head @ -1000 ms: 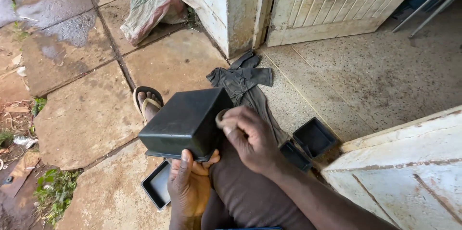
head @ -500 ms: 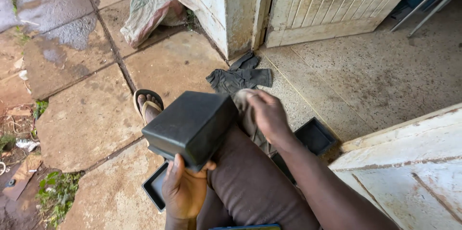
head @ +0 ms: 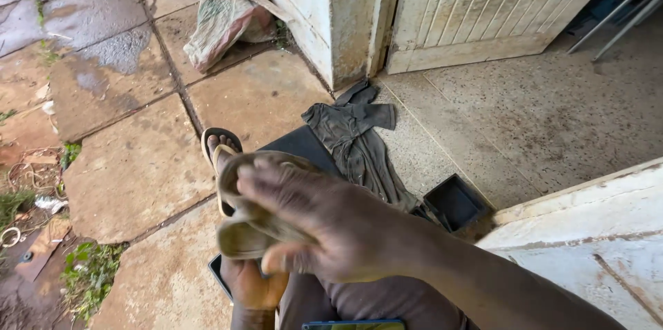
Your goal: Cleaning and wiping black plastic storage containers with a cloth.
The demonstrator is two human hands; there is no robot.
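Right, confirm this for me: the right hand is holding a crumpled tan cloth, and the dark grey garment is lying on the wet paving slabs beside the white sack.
One detail is wrong. The right hand does hold the crumpled tan cloth, but the dark grey garment lies on the speckled concrete step by the white door, apart from the white sack. The head view shows it.

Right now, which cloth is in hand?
The tan cloth, gripped in the right hand; the dark grey cloth lies spread on the floor by the doorpost, untouched.
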